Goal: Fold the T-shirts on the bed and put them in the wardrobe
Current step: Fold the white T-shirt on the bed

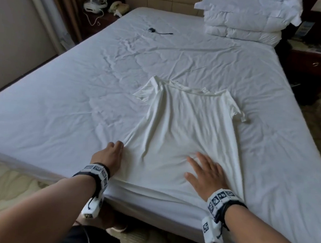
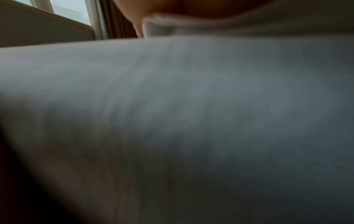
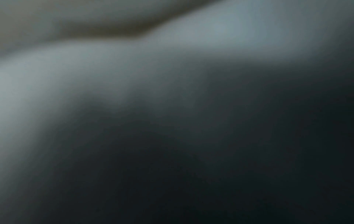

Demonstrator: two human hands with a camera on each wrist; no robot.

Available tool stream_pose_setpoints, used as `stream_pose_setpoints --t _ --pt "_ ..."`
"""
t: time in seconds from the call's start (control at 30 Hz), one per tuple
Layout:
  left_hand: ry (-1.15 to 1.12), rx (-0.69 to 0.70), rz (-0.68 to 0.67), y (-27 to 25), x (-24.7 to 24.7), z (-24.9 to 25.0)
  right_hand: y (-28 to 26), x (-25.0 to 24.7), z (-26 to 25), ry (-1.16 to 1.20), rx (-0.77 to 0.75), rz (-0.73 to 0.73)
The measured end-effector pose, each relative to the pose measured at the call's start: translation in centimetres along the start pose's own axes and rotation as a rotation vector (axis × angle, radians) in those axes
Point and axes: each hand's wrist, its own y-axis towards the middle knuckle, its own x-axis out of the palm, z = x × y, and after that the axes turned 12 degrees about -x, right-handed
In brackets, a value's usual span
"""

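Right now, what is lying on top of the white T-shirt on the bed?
Only the right hand lies flat on the T-shirt near its hem. The left hand grips its left edge. What lies beneath the shirt is covered.

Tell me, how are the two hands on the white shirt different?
The left hand is curled and pinches the T-shirt at its side edge; the right hand lies flat on the cloth with fingers spread. The left sits at the shirt's edge, the right further in on it. Both touch the shirt near its bottom and wear wrist bands.
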Motion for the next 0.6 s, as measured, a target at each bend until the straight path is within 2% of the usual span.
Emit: stream_pose_setpoints --t 0.33,0.47,0.6 --pt "0.027 -0.092 -0.074 -1.2 -1.5 -2.2 -0.1 -1.4 -1.1 0.005 0.039 -0.061" --pt "0.093 -0.09 -0.075 -0.4 -3.7 -1.0 0.5 -2.5 -1.6 0.048 0.062 -0.114" --pt "0.075 0.02 -0.119 0.7 -5.2 3.5 1.5 -4.1 -1.7 0.118 0.067 -0.173"
